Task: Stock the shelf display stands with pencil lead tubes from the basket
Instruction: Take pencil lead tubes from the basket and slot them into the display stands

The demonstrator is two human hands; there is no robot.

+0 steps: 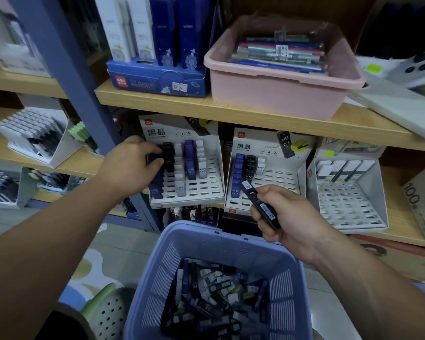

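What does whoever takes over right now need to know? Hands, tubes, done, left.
Hands: left hand pinches a black tube at the second column of the left stand. The right hand grips dark tubes over the basket, in front of the middle stand.
Done: both stands partly filled.
Left: open slots in both, most of the right stand, plenty of tubes in the basket.
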